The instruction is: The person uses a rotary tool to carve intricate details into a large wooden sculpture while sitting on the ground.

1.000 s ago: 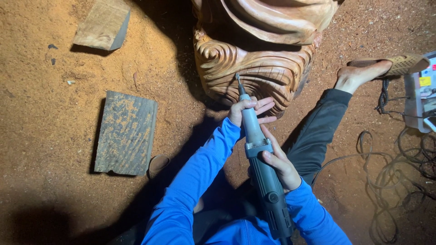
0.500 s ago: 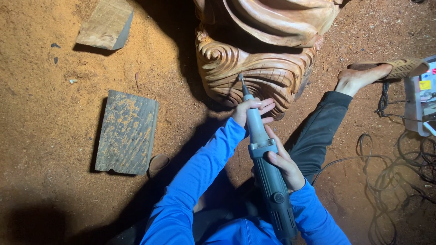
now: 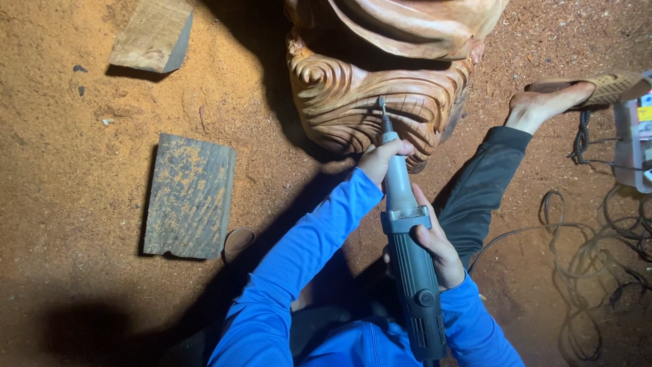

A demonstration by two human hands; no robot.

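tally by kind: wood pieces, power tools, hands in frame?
Carved wood sculpture: 1
Loose wood blocks: 2, a flat slab and a chunk
Handheld grinder: 1
Hands on the grinder: 2, left hand and right hand
Total: 6

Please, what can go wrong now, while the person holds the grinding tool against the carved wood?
1. The left hand grips the grinder close behind its bit, so a slip could bring the fingers to the burr or gouge the carved wood.
2. Loose cables lie on the dusty floor near the leg and could snag.
3. The bare foot rests near the carving, unprotected from chips.
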